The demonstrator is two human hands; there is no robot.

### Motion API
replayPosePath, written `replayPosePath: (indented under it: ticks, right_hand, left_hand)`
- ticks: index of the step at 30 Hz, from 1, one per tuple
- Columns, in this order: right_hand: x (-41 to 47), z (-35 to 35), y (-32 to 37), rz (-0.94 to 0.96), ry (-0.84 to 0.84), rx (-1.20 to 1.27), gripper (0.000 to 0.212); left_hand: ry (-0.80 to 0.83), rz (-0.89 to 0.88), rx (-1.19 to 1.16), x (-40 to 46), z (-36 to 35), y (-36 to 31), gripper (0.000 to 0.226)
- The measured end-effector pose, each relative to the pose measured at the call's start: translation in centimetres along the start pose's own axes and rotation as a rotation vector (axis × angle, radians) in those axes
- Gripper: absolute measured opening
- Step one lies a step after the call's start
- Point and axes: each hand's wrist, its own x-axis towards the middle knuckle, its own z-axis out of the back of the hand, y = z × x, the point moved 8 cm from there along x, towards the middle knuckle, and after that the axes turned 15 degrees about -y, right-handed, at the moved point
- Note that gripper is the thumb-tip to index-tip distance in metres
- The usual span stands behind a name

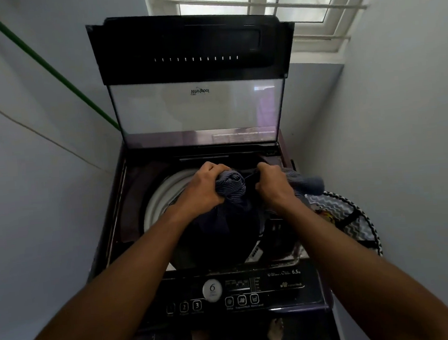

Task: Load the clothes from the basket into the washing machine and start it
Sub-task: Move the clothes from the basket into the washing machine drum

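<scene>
Two hands, left hand [204,188] and right hand [273,183], clench fingers around a bunched striped blue garment [231,186], held between them above the open washing machine [150,202] drum.

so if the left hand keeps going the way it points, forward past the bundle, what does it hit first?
Probably the raised lid at the back of the washing machine. The left hand grips the bundle of clothes over the drum, pointing forward; depth is unclear.
</scene>
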Motion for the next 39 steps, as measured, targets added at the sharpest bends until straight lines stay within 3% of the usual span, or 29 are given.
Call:
replayPosePath:
  ticks: [5, 11, 15, 17, 20, 23, 25, 32, 39]
  right_hand:
    - [-0.6, -3.2, 5.1, -0.011, 0.093, 0.170, 0.007]
    - [-1.9, -8.2, 7.0, -0.023, 0.267, 0.274, 0.013]
    - [-3.6, -11.4, 6.6, 0.022, 0.482, 0.188, 0.034]
    - [-4.0, -11.6, 6.0, 0.056, 0.503, 0.157, 0.034]
    - [-3.4, -9.6, 3.6, 0.102, 0.311, -0.065, 0.032]
    - [-2.4, -5.4, -0.3, -0.004, -0.006, -0.341, 0.033]
    - [-2.1, -3.6, -2.8, -0.050, -0.111, -0.410, 0.028]
    - [-1.9, -0.8, -7.8, -0.086, -0.233, -0.186, 0.020]
    - [-4.0, 1.8, -15.4, -0.318, -0.261, -0.010, 0.016]
  left_hand:
    - [-0.053, 0.046, 0.074, -0.8, 1.5, 2.3, 0.068]
    - [0.027, 0.203, 0.139, -2.9, 0.9, 7.0, 0.100]
    - [0.029, 0.241, 0.177, -4.0, 0.2, 8.8, 0.069]
    - [0.015, 0.252, 0.164, -4.1, -0.1, 9.2, 0.055]
    - [0.041, 0.228, 0.157, -3.9, -0.6, 8.5, 0.046]
    - [0.093, 0.192, 0.130, -3.4, -1.9, 7.3, 0.042]
    - [0.124, 0.170, 0.089, -3.0, -3.2, 5.9, 0.041]
    - [0.178, 0.052, -0.048, -1.4, -8.2, -1.8, 0.037]
    - [0.188, -0.101, -0.079, 0.0, -13.0, -8.4, 0.031]
